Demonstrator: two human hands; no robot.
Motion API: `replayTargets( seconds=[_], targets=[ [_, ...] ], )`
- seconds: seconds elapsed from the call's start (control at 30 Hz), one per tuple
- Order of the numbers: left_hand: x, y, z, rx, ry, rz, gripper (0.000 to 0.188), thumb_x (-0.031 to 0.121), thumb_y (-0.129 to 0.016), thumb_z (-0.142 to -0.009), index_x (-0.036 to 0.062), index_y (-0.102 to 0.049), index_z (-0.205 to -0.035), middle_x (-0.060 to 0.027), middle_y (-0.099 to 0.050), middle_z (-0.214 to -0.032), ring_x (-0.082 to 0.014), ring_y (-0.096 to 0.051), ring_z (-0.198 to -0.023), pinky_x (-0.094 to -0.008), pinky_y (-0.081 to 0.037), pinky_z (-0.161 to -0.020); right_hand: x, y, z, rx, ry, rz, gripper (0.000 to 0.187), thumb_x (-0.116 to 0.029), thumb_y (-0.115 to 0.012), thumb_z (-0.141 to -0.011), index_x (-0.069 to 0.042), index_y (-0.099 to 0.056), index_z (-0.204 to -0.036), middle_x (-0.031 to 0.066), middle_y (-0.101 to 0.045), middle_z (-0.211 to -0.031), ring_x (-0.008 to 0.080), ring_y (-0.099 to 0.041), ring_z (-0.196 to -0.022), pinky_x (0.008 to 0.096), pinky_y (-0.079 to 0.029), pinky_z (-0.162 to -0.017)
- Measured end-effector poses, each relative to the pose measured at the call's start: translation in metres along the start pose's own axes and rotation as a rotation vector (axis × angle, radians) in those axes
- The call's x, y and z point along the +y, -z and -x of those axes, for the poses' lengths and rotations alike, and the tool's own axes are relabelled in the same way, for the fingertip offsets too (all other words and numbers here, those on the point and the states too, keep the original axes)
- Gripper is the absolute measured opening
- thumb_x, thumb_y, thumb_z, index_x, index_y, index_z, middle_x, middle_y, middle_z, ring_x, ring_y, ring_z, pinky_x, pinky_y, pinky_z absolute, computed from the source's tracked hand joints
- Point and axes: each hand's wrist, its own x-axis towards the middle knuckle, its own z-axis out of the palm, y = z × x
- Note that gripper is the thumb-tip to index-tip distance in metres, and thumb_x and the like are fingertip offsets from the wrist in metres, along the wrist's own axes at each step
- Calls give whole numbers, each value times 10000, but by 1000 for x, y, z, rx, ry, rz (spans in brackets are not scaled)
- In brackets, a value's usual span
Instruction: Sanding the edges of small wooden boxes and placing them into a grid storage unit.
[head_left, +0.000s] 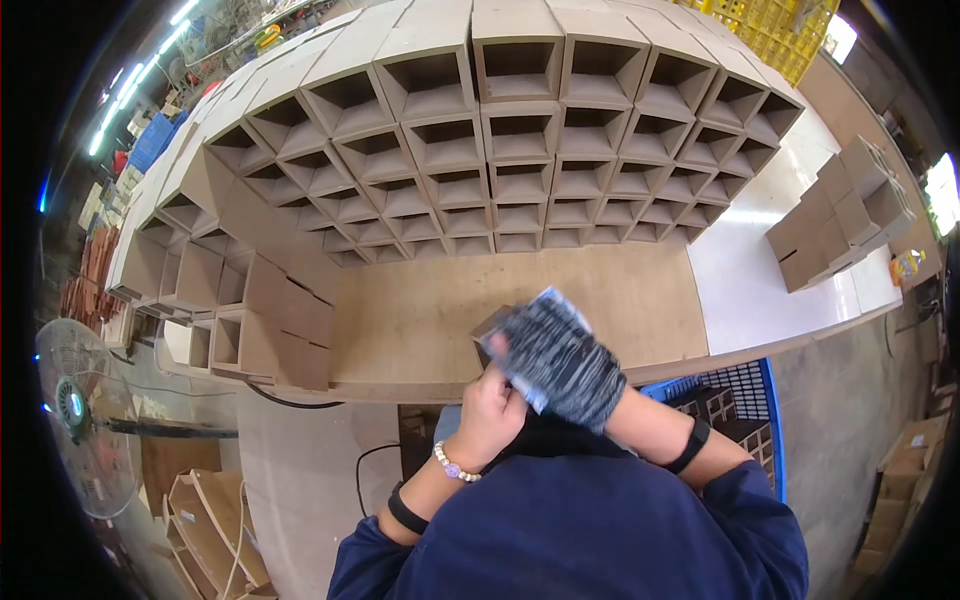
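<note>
My left hand (482, 420) is bare, with a beaded bracelet at the wrist. Its fingers are closed at the near edge of a brown wooden box (490, 324), which is mostly hidden by my hands. Over that box is my right hand (562, 362), in a grey-and-black knitted glove and slightly blurred. Under the gloved palm it grips a pale blue-and-white sheet (549, 297), whose edges stick out on both sides. Both hands are close together at the front edge of the wooden worktable (420, 300).
Stacked open-fronted wooden boxes (520, 130) form a wall behind the worktable, with more boxes (270, 320) at the left. Another stack (840, 215) stands on the white surface at right. A blue crate (770, 410) is below the table's edge; a fan (85, 410) stands at left.
</note>
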Motion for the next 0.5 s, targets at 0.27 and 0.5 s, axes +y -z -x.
replayTargets(
  seconds=[0.27, 0.5],
  targets=[
    [6, 1, -1, -3, 33, -6, 113, 72, -560, -840, -16, -500, -804, -157, -589, -663, -246, -609, -573, -309, -459, -525, 2, 16, -25, -336, -301, 318, 344, -220, -482, -792, -76, -598, -1081, 127, -580, -1149, 286, -535, -1082, 411, -357, -994],
    [15, 3, -1, -45, 47, -79, 93, 58, -574, -818, -8, -512, -796, -155, -557, -651, -259, -588, -557, -321, -446, -501, 51, 1, 9, -247, -419, 264, 324, -241, -447, -824, -43, -599, -1030, 152, -596, -1098, 314, -550, -1027, 436, -404, -911]
  ],
)
